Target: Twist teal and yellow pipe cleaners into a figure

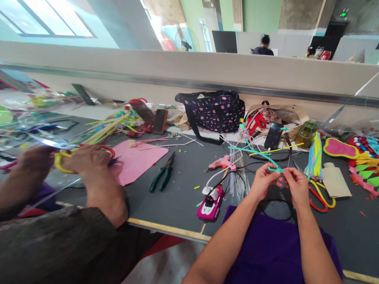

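While the dark grey worktop point(183, 173) lies strewn with craft bits below a long pale partition wall point(189, 71), the left hand point(263, 180) and right hand point(296, 184) pinch a thin teal chenille stem point(260, 154) between fingertips above it; a green exit sign point(344, 14) glows, its writing unreadable

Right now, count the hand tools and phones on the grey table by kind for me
Pliers: 1
Glue gun: 1
Scissors: 2, one by the right hand, one in the co-worker's hands
Phones: 2, one at centre left, one at right
Total: 6
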`<state>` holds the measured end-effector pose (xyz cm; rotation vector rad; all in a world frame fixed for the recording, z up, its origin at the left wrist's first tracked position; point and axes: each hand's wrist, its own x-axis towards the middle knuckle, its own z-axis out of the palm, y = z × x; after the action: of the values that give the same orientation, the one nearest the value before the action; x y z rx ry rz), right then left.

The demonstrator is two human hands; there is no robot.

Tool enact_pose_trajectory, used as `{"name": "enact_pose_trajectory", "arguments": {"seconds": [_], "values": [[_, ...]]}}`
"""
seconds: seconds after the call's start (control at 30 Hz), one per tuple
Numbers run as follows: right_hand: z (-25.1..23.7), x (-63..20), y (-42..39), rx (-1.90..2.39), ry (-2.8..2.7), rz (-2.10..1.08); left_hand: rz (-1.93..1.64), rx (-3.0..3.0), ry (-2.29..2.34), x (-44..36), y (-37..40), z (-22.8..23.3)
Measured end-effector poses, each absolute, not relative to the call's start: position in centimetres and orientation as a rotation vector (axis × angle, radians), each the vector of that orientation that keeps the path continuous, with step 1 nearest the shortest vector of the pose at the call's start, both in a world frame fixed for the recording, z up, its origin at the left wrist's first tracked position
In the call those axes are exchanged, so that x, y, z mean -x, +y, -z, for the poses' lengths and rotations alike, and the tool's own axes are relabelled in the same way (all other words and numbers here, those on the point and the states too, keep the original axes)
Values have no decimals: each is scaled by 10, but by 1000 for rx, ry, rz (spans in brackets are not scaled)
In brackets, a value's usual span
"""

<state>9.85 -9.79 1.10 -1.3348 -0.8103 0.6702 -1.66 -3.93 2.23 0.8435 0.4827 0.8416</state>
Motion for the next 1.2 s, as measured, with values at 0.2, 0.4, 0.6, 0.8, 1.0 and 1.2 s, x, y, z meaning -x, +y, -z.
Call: {"name": "enact_pose_trajectory", "arguments": {"seconds": [0.2, 0.4, 0.6, 0.8, 1.0, 1.2], "values": [[-7, -102, -98, 1362, -831, -656, -820, -824, 434, 20, -37, -24], [-10, -97, -98, 1324, -808, -652, -868, -811, 451, 20, -36, -22], [-13, -92, -99, 1325, -786, -652, -928, -800, 485, 18, -35, -17], [-13, -89, -98, 1328, -765, -644, -949, -805, 476, 17, -36, -17], [-13, -91, -97, 1384, -760, -443, -1045, -831, 550, 14, -41, -21], [-17, -86, -102, 1402, -920, -79, -1115, -832, 608, 9, -44, -18]]}}
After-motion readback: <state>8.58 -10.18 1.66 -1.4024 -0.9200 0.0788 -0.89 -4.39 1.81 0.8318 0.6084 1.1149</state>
